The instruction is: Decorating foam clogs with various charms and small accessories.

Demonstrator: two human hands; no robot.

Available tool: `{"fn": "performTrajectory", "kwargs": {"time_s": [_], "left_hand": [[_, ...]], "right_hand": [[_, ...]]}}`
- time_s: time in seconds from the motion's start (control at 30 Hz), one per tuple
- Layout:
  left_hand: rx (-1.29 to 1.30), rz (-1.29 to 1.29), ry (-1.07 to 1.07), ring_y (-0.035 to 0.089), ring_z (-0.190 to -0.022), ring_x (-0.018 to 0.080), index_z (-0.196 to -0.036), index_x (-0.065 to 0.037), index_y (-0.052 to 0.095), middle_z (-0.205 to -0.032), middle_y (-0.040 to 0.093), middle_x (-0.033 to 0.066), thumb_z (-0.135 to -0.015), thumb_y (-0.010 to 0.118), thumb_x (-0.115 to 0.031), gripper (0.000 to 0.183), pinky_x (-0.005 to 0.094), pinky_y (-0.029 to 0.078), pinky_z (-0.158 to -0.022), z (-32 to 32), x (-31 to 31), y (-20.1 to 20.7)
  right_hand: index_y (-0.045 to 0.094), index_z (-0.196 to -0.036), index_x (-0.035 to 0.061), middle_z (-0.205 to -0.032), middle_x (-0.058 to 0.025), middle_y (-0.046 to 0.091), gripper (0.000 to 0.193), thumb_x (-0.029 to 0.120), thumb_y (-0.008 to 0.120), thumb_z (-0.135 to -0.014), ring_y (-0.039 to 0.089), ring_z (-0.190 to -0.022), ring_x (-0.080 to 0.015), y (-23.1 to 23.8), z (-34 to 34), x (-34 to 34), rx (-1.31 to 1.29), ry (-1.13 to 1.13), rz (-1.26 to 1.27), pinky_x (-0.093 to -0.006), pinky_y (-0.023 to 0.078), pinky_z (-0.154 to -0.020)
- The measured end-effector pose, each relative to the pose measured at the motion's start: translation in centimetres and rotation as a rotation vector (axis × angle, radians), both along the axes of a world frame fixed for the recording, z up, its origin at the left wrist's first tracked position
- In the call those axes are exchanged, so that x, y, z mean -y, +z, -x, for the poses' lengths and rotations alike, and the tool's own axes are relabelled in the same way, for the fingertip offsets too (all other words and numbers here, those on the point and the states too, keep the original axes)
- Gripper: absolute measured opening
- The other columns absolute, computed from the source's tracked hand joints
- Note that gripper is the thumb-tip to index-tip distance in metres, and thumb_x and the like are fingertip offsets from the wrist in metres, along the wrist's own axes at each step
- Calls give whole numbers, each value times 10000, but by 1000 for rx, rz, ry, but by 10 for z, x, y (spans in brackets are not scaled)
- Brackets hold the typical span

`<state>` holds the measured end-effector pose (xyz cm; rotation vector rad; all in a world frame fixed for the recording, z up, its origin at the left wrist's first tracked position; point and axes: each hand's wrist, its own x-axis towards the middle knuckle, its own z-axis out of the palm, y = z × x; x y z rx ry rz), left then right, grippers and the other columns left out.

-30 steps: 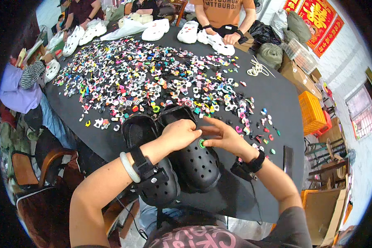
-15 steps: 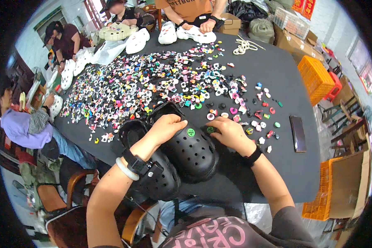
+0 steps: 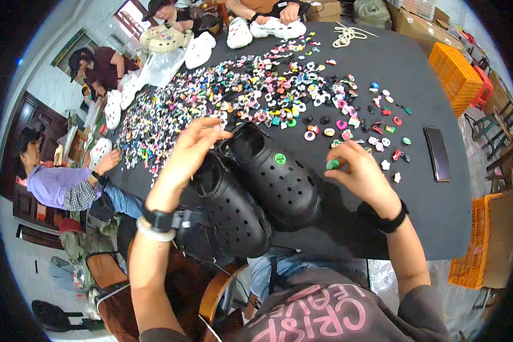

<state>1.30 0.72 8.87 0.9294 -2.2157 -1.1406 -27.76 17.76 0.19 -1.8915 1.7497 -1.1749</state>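
Observation:
A pair of black perforated clogs lies before me with toes toward me, the right clog (image 3: 285, 176) partly overlapping the left clog (image 3: 233, 214). A round green charm (image 3: 280, 159) is set in the top of the right clog. My left hand (image 3: 195, 145) hovers by the heel openings, fingers loosely bent and apart, with nothing visible in them. Over the table to the right of the clogs, my right hand (image 3: 359, 171) is closed, pinching another green charm (image 3: 332, 165) between thumb and fingertips.
A broad heap of colourful shoe charms (image 3: 211, 97) covers the black table (image 3: 393, 74). A phone (image 3: 437, 154) lies at right, a cord (image 3: 350, 35) at the back. Several people handle pale clogs (image 3: 276, 28) around the far and left edges. Orange crates (image 3: 455, 77) stand right.
My left hand has come off the right clog's upper toward its heel. My right hand has lifted the green charm and moved right. The view has shifted.

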Motion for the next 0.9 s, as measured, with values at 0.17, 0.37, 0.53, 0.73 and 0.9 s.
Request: {"fn": "performTrajectory", "kwargs": {"time_s": [0.17, 0.37, 0.53, 0.73, 0.9], "left_hand": [[90, -139, 85, 580, -1014, 139, -1192, -16, 542, -1072, 658, 98, -956, 513, -157, 278, 280, 407, -921, -72, -22, 11], [-150, -225, 204, 585, -1056, 177, -1132, -3, 573, -1069, 657, 118, -930, 544, -94, 223, 301, 407, -951, -121, -72, -21], [-151, -84, 195, 569, -1096, 195, -1148, 9, 567, -1143, 614, 113, -911, 564, -63, 248, 328, 409, -982, -131, -75, -40], [-19, 53, 45, 567, -1081, 189, -1145, 7, 585, -1126, 620, 98, -900, 589, -101, 268, 327, 428, -956, -109, -54, -43], [234, 245, -185, 596, -969, 214, -1070, -5, 613, -1003, 629, 119, -900, 603, -173, 239, 320, 455, -870, -100, -33, -49]], "right_hand": [[609, -811, 30, -736, -2, 599, 202, 77, 783, -719, 544, -615, -53, 30, -14, -38, 418, 62, -217, -208, 445, -553], [714, -934, 53, -778, -80, 663, 227, 52, 760, -711, 621, -672, -154, 26, -77, -36, 374, 317, -154, -258, 490, -595], [700, -998, 44, -795, -108, 657, 236, 49, 711, -763, 627, -727, -226, 24, -127, -26, 315, 478, -178, -313, 496, -665], [680, -1012, 44, -795, -116, 637, 234, 60, 704, -780, 623, -713, -230, 19, -161, -13, 186, 510, -121, -321, 501, -661], [656, -927, 29, -833, -97, 644, 152, 80, 708, -793, 627, -684, -189, 11, -161, -19, 300, 382, -344, -292, 515, -645]]}}
